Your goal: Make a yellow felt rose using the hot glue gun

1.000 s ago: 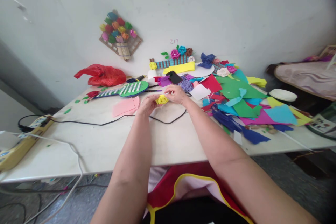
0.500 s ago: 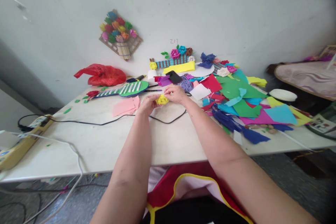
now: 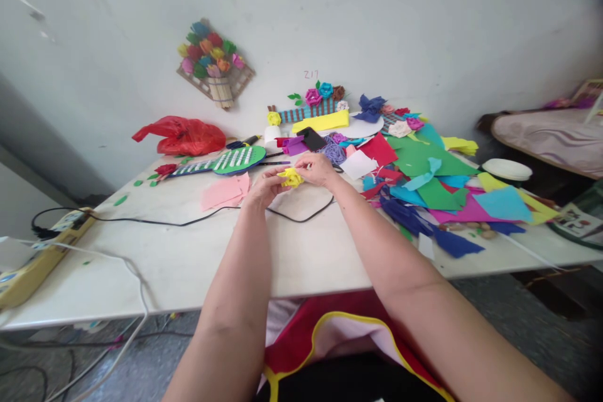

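Observation:
A yellow paper flower point(image 3: 293, 177) is held between my two hands above the middle of the table. My left hand point(image 3: 266, 186) grips its left side, fingers closed round the edge. On the other side, the fingers of my right hand point(image 3: 316, 169) pinch its upper right petals. Pink paper sheets point(image 3: 225, 192) lie left of my left hand. Just behind my hands are a black phone point(image 3: 311, 138) and a bundle of purple cord point(image 3: 333, 152). A black cable point(image 3: 301, 220) curves across the table below the flower.
Coloured paper scraps point(image 3: 433, 160) are heaped on the right. A green guitar-shaped craft point(image 3: 239, 160) and a red plastic bag point(image 3: 181, 135) are at the back left. A power strip point(image 3: 51, 251) sits at the left edge. Behind stands a small fence craft with paper flowers point(image 3: 308, 112).
The yellow flower has turned slightly between my fingers, and its petals show from another angle. Both hands stay in nearly the same place.

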Demonstrator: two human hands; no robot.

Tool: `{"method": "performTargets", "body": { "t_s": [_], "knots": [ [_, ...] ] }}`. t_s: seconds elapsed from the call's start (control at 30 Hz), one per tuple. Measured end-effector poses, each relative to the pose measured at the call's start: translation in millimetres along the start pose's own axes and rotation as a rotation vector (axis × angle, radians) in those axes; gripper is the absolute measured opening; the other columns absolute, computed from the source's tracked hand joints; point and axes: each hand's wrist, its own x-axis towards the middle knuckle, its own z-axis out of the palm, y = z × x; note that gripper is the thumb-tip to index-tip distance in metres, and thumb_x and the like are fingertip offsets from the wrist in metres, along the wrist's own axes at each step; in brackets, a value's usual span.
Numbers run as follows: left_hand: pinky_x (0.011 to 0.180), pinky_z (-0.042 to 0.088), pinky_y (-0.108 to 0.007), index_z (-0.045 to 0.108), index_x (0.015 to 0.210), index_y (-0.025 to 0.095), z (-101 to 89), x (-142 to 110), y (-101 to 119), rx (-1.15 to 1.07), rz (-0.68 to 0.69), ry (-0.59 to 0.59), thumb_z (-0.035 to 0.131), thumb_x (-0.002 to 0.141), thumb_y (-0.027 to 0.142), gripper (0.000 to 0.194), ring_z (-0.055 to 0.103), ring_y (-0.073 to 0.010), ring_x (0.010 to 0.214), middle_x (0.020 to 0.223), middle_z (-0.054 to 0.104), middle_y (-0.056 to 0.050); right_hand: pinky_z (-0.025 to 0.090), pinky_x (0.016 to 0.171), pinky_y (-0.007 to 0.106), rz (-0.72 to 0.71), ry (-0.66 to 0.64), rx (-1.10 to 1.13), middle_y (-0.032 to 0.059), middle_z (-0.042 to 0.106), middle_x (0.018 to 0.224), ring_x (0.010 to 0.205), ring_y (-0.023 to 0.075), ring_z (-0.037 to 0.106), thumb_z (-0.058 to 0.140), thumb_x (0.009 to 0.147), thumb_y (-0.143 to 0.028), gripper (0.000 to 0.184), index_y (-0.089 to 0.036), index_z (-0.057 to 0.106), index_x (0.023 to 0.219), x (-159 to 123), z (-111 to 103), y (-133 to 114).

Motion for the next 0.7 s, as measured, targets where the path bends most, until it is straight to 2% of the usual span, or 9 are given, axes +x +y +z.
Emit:
{"method": "performTargets", "body": {
  "t_s": [0.13,0.37,0.53,0.7],
  "knots": [
    [0.056,0.056,-0.021,0.073,0.090,0.012,0.2,0.7,-1.2,0.005,-0.006,0.042,0.072,0.059,0.001,0.032,0.070,-0.0158,0.067,0.082,0.074,-0.007,0.050,0.073,0.028,-0.020,-0.007,0.009,0.0051,0.076,0.086,0.075,0.0164,0.066,0.065,0.073,-0.019,0.011,-0.019,0.076,0.072,-0.6,0.8,2.0],
    [0.044,0.047,-0.019,0.074,0.094,0.010,-6.5,5.5,-4.7,0.062,-0.008,0.081,0.074,0.062,0.007,0.032,0.065,-0.0137,0.060,0.084,0.074,-0.010,0.050,0.078,0.030,-0.041,-0.030,0.066,0.0051,0.076,0.083,0.080,0.0189,0.067,0.061,0.074,-0.018,0.016,-0.018,0.076,0.070,0.0,1.2,5.8],
    [0.041,0.044,-0.018,0.074,0.096,0.009,-7.9,6.4,-5.4,0.081,-0.014,0.109,0.073,0.062,0.008,0.034,0.064,-0.0126,0.057,0.082,0.074,-0.011,0.050,0.076,0.029,-0.010,-0.034,0.080,0.0057,0.075,0.081,0.079,0.0190,0.067,0.061,0.075,-0.019,0.016,-0.017,0.076,0.071,0.2,2.6,8.4],
    [0.040,0.043,-0.018,0.072,0.084,0.011,-6.5,6.2,-4.0,0.057,-0.016,0.179,0.071,0.063,0.010,0.022,0.060,-0.0110,0.053,0.075,0.072,-0.008,0.046,0.070,0.028,0.094,0.000,0.030,0.0049,0.074,0.075,0.073,0.0177,0.063,0.061,0.076,-0.023,0.017,-0.017,0.075,0.070,-0.6,3.3,9.5]
  ]
}}
